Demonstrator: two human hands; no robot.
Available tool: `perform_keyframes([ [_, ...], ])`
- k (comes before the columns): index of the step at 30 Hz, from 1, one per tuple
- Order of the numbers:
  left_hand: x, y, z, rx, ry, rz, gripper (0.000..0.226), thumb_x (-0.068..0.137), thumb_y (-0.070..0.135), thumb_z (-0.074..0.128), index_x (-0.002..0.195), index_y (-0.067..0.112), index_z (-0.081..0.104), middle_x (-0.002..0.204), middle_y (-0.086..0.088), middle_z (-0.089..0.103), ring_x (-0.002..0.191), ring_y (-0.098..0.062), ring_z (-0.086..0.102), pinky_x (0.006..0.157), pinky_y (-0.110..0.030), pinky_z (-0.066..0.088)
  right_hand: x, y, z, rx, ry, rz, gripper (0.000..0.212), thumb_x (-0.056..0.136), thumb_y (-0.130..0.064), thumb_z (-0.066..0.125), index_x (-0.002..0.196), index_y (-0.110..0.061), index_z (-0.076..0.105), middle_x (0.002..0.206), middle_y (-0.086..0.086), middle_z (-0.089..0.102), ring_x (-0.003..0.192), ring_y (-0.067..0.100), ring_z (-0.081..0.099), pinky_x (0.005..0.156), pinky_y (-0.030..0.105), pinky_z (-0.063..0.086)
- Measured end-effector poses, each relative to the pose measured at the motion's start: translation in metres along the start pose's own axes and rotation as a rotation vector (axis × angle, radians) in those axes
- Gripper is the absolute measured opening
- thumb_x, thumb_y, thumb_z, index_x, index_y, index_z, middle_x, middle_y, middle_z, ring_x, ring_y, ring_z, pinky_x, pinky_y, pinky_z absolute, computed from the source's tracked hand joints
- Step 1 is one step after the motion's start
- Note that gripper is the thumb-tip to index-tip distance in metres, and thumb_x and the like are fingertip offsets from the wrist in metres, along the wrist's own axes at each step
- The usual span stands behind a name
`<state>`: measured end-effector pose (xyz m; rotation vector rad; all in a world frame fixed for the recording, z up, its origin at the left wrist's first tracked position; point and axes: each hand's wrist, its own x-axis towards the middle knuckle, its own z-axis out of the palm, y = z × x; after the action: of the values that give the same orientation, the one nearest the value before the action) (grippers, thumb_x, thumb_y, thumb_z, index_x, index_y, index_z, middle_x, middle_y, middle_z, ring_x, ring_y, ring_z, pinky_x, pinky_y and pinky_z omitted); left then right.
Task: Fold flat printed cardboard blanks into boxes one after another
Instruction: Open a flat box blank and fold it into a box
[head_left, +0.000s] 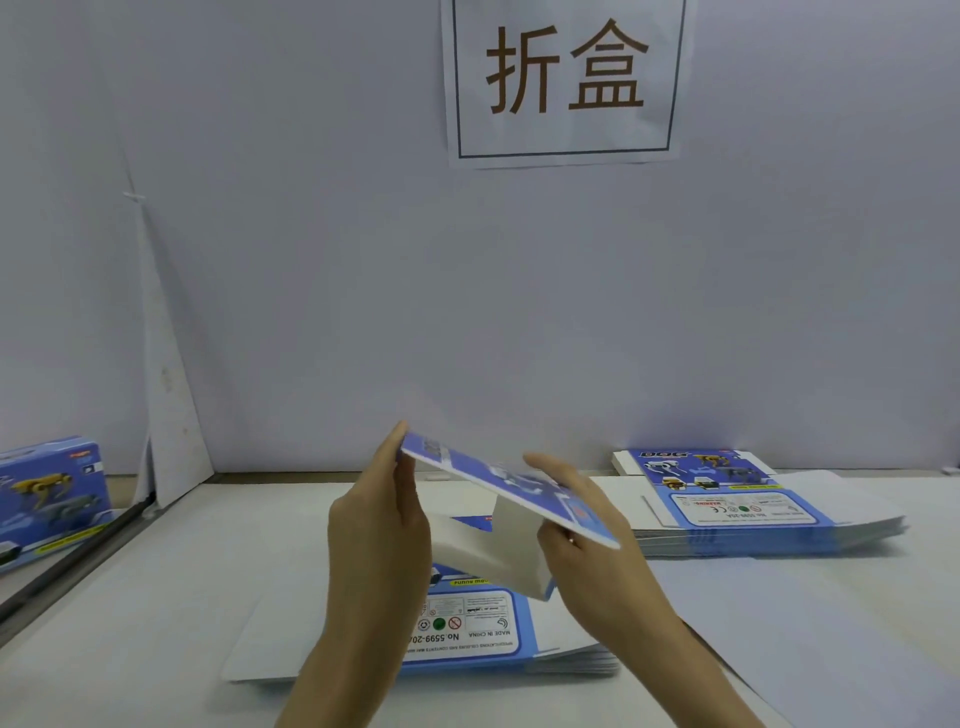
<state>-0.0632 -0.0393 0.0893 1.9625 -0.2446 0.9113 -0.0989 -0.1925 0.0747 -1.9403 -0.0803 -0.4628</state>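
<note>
A blue printed cardboard blank (498, 483) is lifted above the table at centre, partly folded, with white flaps hanging under it. My left hand (379, 525) holds its left end, fingers up along the edge. My right hand (582, 525) grips its right side, thumb on top of the blue panel and fingers beneath. Right under both hands lies a stack of flat blanks (467, 634), printed side up.
A second, larger stack of flat blanks (753, 514) lies at the back right. A folded blue box (49, 499) stands at the far left edge. A white wall with a paper sign (566, 78) closes off the back of the white table (156, 597).
</note>
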Motion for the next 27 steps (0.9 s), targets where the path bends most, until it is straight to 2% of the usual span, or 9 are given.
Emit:
perform_keyframes([
  [3,0.004,0.001,-0.006,0.005,-0.002,0.079,0.030,0.097,0.006,0.049,0.071,0.022,0.051,0.045,0.011,0.041,0.056,-0.001,0.050,0.050,-0.008,0.035,0.001,0.000,0.003,-0.024,-0.022,-0.002,0.047,0.094,-0.008,0.048,0.131,-0.037,0.042,0.119,-0.007,0.053,0.092,-0.016,0.052,0.061,0.007,0.047],
  [6,0.006,-0.004,-0.011,0.018,-0.061,0.141,0.034,0.097,0.004,0.047,0.077,0.029,0.056,0.046,0.011,0.045,0.059,0.002,0.051,0.051,-0.006,0.035,0.003,-0.001,0.004,0.060,-0.085,0.094,0.049,0.094,-0.004,0.045,0.133,-0.034,0.040,0.108,-0.009,0.055,0.083,0.005,0.061,0.059,0.025,0.058],
  [9,0.006,-0.005,-0.010,0.071,-0.027,0.142,0.024,0.097,0.001,0.048,0.083,0.012,0.065,0.047,0.016,0.039,0.061,0.007,0.053,0.054,-0.004,0.037,0.003,-0.001,0.005,0.080,-0.096,0.113,0.052,0.094,0.001,0.039,0.131,-0.035,0.043,0.103,-0.021,0.051,0.083,0.006,0.059,0.057,0.027,0.058],
  [15,0.004,-0.007,-0.006,0.002,-0.064,0.142,0.024,0.099,0.011,0.046,0.079,0.022,0.055,0.053,0.011,0.050,0.049,-0.015,0.055,0.051,-0.009,0.042,0.004,-0.002,0.004,0.191,-0.094,0.139,0.049,0.096,-0.012,0.053,0.125,-0.045,0.033,0.094,-0.019,0.055,0.068,-0.013,0.063,0.048,0.019,0.052],
  [17,0.005,-0.008,-0.007,0.049,-0.047,0.170,0.025,0.097,0.003,0.048,0.079,0.019,0.057,0.052,0.015,0.045,0.043,-0.009,0.048,0.052,-0.006,0.040,0.003,-0.001,0.004,0.203,-0.105,0.143,0.055,0.097,-0.008,0.049,0.130,-0.046,0.030,0.096,-0.021,0.055,0.071,-0.009,0.065,0.051,0.022,0.054],
  [19,0.005,-0.009,-0.006,0.110,0.009,0.193,0.021,0.094,-0.003,0.051,0.078,0.004,0.063,0.051,0.018,0.037,0.042,-0.001,0.039,0.055,-0.003,0.037,0.002,0.000,0.003,0.209,-0.104,0.132,0.051,0.094,-0.010,0.051,0.134,-0.039,0.039,0.097,-0.020,0.059,0.078,-0.005,0.066,0.055,0.025,0.056],
  [21,0.005,-0.007,-0.006,0.096,0.016,0.159,0.018,0.095,0.004,0.052,0.087,-0.005,0.065,0.055,0.017,0.043,0.045,-0.003,0.043,0.056,-0.004,0.038,0.003,0.000,0.001,0.212,-0.098,0.104,0.041,0.087,-0.032,0.062,0.127,-0.031,0.052,0.086,-0.023,0.065,0.078,-0.008,0.065,0.054,0.021,0.055],
  [24,0.005,-0.001,-0.009,-0.167,-0.079,0.057,0.041,0.092,0.044,0.052,0.124,0.018,0.059,0.107,0.018,0.064,0.089,-0.010,0.066,0.069,-0.006,0.042,0.006,0.001,-0.005,0.238,-0.071,0.099,0.027,0.085,-0.046,0.061,0.107,-0.031,0.064,0.075,-0.020,0.068,0.070,-0.002,0.068,0.053,0.020,0.054],
  [27,0.010,-0.001,-0.019,-0.527,-0.086,0.027,0.065,0.076,0.069,0.057,0.134,0.053,0.033,0.143,0.023,0.043,0.130,0.004,0.042,0.102,-0.021,0.037,0.010,-0.001,-0.009,0.409,0.035,0.215,0.014,0.094,-0.032,0.057,0.092,-0.022,0.067,0.068,0.002,0.067,0.054,0.015,0.067,0.053,0.032,0.057],
])
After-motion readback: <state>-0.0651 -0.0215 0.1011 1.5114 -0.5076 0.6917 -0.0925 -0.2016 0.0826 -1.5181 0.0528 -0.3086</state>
